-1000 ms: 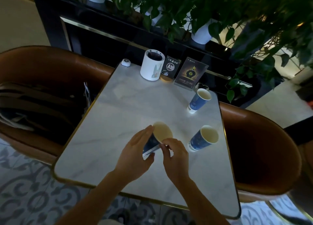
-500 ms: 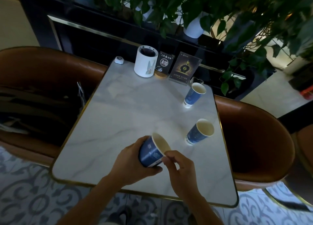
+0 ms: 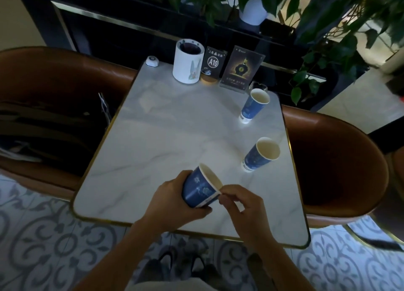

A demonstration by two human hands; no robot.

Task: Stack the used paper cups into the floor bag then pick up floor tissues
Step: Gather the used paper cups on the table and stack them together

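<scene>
Left hand (image 3: 175,200) grips my tilted blue paper cup (image 3: 202,186), mouth up-right; right hand (image 3: 242,205) pinches its rim. Nearest standing cup (image 3: 261,155) lies ahead-right, closer to my right.

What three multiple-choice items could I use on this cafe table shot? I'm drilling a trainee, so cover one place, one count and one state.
1. Where is the A10 sign?
A. at the table's far edge, beside the white canister
B. on the floor
C. on the brown seat

2. How many blue paper cups show?
A. one
B. three
C. five

3. How is the held cup?
A. standing upright on the table
B. crushed flat
C. tilted, gripped by the left hand

Key: 1 A, the A10 sign stands next to the white canister. 2 B, the held cup, near cup and far cup. 3 C, the left hand wraps it; the right hand pinches its rim.
</scene>
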